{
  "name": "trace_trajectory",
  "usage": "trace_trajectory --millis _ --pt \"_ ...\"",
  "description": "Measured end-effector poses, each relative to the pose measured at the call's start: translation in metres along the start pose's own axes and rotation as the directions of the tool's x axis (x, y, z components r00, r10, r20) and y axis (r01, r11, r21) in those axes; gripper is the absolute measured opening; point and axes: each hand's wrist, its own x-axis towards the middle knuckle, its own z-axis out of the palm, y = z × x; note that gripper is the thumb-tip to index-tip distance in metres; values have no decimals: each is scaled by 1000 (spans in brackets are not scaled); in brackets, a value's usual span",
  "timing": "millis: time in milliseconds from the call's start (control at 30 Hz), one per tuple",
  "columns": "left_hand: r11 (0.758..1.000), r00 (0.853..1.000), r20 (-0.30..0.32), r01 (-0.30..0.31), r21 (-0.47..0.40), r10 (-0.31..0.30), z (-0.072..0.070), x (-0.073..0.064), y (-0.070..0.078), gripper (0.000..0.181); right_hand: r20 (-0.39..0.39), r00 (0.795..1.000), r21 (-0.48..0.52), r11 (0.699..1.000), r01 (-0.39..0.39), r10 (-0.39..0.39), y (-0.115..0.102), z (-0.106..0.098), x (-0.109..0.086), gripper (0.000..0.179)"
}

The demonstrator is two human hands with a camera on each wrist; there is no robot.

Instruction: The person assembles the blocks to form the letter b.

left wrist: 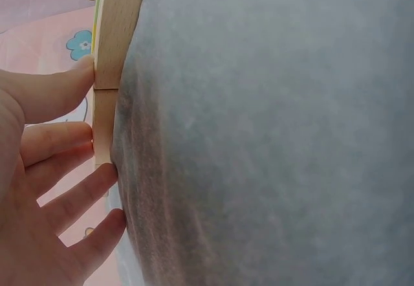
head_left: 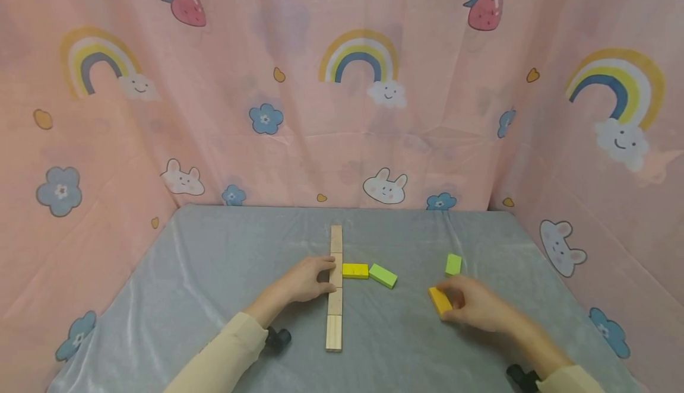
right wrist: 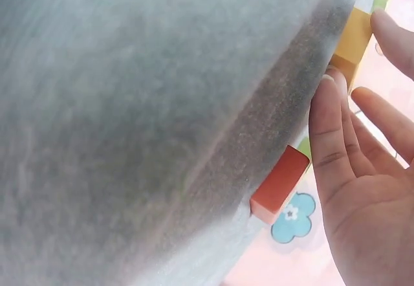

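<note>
A straight row of plain wooden blocks (head_left: 335, 302) lies end to end on the grey cloth. My left hand (head_left: 309, 278) touches the row's left side with thumb and fingertips, the fingers (left wrist: 71, 198) fairly straight. A yellow block (head_left: 355, 271) meets the row's right side, and a light green block (head_left: 383, 276) lies angled at its far end. Over on the right, my right hand (head_left: 475, 304) pinches an orange-yellow block (head_left: 439, 301) between thumb and fingers; the right wrist view shows this block (right wrist: 353, 40) at the fingertips. Whether it touches the cloth I cannot tell.
Another light green block (head_left: 453, 264) lies just beyond my right hand. A red block (right wrist: 279, 186) shows in the right wrist view, hidden in the head view. Pink printed curtains (head_left: 299, 161) surround the grey cloth (head_left: 224, 250) at the back and both sides.
</note>
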Motion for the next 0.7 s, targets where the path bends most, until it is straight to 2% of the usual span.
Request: trace_trajectory --millis 100,367,700 --pt "1000 1000 0 -4 -1 4 0 0 0 58 5 1000 -11 1000 24 -24 0 1 1 60" --pt "1000 1000 -3 -16 -10 16 0 0 0 57 -16 999 -20 999 29 -29 -2 6 6 60" --pt "1000 1000 -3 -8 7 8 2 1 -1 58 -48 998 -2 1000 28 -29 -16 11 14 57"
